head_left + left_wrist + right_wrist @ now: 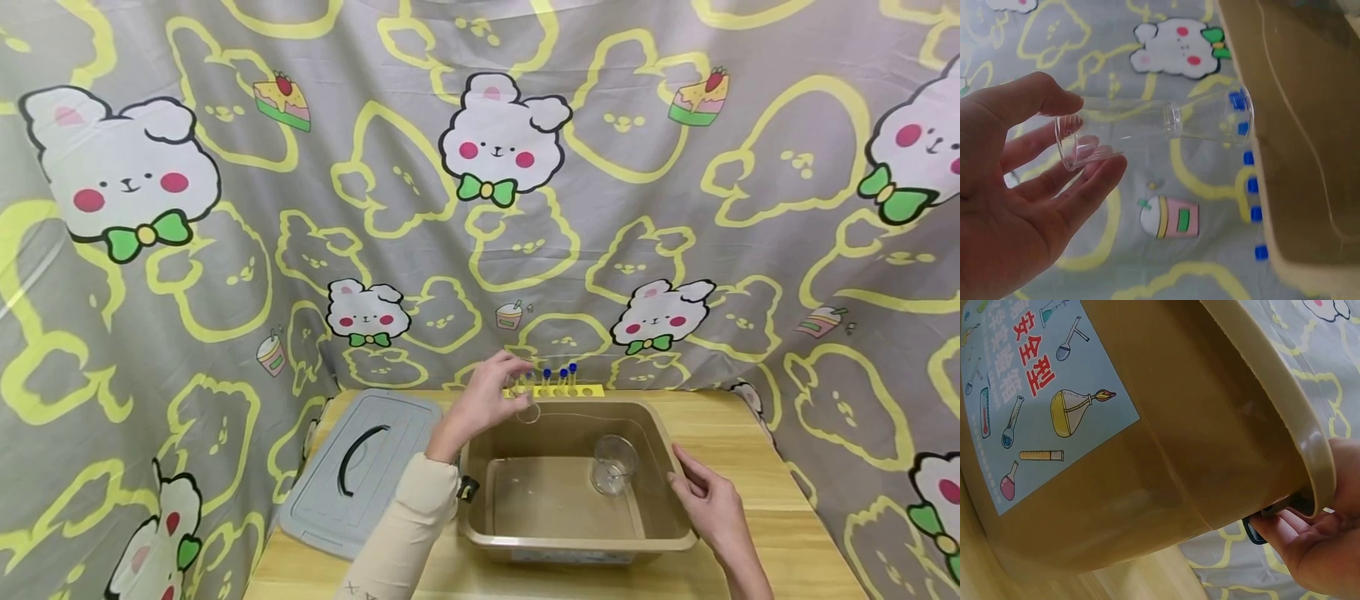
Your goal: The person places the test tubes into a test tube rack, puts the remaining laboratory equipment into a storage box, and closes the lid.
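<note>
My left hand (487, 398) pinches the wide end of a clear, waisted vessel (1174, 120) with a flared far end. It is above the far left rim of a brown plastic box (577, 546). In the left wrist view the vessel lies sideways across the picture, and nothing shows inside it. At the box's right side my right hand (708, 498) grips the rim, with fingers under it by a black latch (1254, 530) in the right wrist view. Inside the box, toward the right, sits a clear glass beaker (615, 467).
Behind the box stands a yellow rack (596, 389) with several blue-capped tubes (563, 375). A grey lid (405, 417) with a black handle lies left of the box on the wooden table (795, 533). Patterned curtain (420, 250) surrounds the table's back and sides.
</note>
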Available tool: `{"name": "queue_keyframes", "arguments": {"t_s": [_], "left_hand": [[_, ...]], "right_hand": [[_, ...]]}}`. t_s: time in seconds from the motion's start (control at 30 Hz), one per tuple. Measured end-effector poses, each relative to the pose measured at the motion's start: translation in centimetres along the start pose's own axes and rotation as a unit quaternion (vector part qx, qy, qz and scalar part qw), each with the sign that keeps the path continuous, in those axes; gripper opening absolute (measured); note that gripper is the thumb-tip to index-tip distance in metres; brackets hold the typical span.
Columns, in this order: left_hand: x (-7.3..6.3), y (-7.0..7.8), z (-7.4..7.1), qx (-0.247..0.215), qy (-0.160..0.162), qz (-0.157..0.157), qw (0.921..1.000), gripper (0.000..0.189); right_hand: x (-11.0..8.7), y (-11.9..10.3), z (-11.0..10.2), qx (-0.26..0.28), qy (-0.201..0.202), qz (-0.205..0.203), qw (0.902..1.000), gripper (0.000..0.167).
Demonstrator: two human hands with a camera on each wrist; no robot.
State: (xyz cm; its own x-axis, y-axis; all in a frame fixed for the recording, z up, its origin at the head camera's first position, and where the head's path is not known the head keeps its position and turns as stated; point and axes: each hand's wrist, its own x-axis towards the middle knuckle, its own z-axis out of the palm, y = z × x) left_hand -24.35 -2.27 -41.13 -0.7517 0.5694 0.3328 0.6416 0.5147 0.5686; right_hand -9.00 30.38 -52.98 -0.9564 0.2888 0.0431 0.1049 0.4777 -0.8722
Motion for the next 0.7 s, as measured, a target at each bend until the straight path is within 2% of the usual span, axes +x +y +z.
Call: {"name": "queue_keyframes", "arguments": {"t_s": [0.3,0.57,0.7], "left_hand": [[1.7,0.9,2.9,0.028,-0.054,0.023,0.9979,0.040],[2.3,1.0,5.4,0.037,-0.115,0.018,0.9925,0.043],[2.5,0.9,6.6,0.073,-0.138,0.028,0.9874,0.043]], "right_hand": [[0.0,0.1,0.0,0.011,0.005,-0.013,0.9998,0.048],[0.0,0.0,-0.1,0.002,0.004,-0.003,1.0000,0.049],[0.0,0.0,0.0,0.008,0.003,-0.004,1.0000,0.049]]}}
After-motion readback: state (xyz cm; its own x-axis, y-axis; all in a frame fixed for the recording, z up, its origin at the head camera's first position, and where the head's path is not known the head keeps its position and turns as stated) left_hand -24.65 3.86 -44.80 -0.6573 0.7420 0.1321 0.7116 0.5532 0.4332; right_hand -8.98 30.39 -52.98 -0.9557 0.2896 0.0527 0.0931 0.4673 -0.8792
